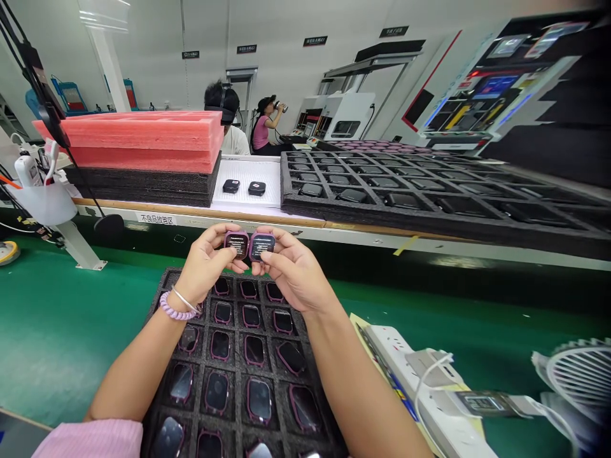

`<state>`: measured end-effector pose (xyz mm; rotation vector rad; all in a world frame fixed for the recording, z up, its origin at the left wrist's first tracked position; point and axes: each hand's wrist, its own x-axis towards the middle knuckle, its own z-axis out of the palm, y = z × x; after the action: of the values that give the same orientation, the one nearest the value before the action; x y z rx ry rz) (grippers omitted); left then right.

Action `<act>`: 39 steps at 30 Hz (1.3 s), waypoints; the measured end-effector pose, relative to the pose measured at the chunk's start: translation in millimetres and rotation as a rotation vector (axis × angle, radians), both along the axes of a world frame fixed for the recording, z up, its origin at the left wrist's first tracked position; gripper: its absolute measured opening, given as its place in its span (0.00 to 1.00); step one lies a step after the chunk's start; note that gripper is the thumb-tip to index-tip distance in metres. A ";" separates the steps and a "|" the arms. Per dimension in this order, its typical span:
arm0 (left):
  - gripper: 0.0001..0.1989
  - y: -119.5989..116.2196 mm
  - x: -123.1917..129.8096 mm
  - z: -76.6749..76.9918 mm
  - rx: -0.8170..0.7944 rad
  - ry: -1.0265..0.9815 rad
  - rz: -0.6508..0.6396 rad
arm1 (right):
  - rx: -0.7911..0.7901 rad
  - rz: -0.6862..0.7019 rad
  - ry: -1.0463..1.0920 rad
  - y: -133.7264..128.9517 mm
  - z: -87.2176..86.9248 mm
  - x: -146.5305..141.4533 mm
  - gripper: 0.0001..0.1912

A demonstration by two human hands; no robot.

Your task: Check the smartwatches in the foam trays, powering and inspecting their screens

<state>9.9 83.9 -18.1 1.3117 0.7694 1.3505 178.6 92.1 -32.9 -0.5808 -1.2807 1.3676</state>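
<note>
My left hand (pixel 207 264) pinches a purple-framed watch body (pixel 237 244) between thumb and fingers, its screen lit with lines of text. A second purple watch body (pixel 262 245), also lit with text, is held in my right hand (pixel 298 270). The two watches are side by side, screens facing me, and each thumb rests on the lower part of its screen. Below my hands lies a black foam tray (pixel 237 355) whose compartments hold several purple-framed watches with dark screens, such as one watch (pixel 259 399) near the middle.
A shelf holds red foam (pixel 143 137), a white sheet (pixel 245 170) with two black devices, and a large foam tray (pixel 429 219) of dark pieces. A power strip (pixel 429 394) and a fan (pixel 580 375) are at right. Two people (pixel 222 105) (pixel 262 130) sit beyond.
</note>
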 end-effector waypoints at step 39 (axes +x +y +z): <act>0.19 -3.2 1.7 0.8 -0.019 -0.043 -0.009 | -0.025 -0.051 0.031 -0.3 -0.9 -5.2 0.21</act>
<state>11.5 80.7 -17.4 1.2660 0.7447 1.3568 173.4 91.8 -33.8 -0.6033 -1.2171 1.3475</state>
